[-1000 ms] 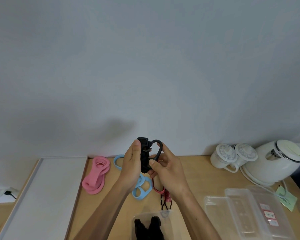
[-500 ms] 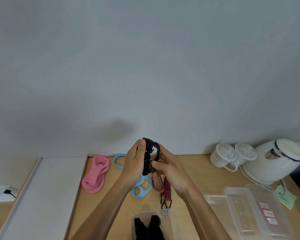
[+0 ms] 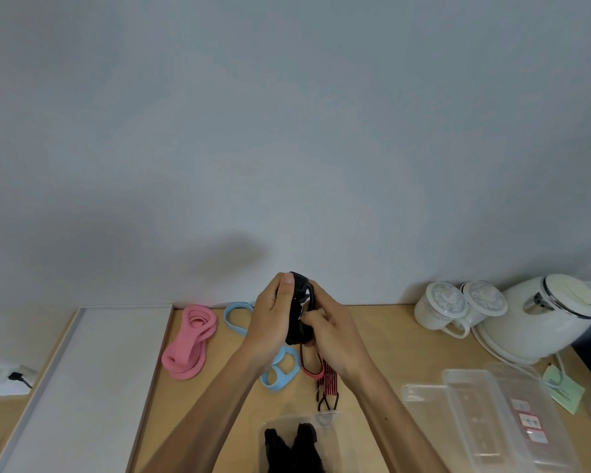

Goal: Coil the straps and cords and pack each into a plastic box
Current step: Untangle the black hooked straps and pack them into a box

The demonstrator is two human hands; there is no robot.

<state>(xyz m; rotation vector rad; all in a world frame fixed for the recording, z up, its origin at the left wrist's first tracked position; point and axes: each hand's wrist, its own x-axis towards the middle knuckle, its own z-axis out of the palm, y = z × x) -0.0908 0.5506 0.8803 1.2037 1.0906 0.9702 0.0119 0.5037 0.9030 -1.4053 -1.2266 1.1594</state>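
Note:
I hold a black strap (image 3: 298, 314), bundled into a tight coil, above the wooden table. My left hand (image 3: 271, 319) grips its left side with the thumb on top. My right hand (image 3: 331, 332) pinches its right side, fingers pressed into the coil. Below my wrists an open clear plastic box (image 3: 328, 419) holds black strap material (image 3: 292, 445). On the table lie a pink strap (image 3: 190, 339), a light blue strap (image 3: 278, 370) partly hidden by my left arm, and a red and black cord (image 3: 326, 380) with hooks.
A white tray (image 3: 82, 380) fills the left of the table. Stacked clear plastic boxes and lids (image 3: 485, 425) sit at the right. Two lidded white mugs (image 3: 458, 307) and a white kettle (image 3: 546, 315) stand against the wall at back right.
The loose loop of black strap by my right hand has been drawn in tight against the coil. Both hands have closed together around it.

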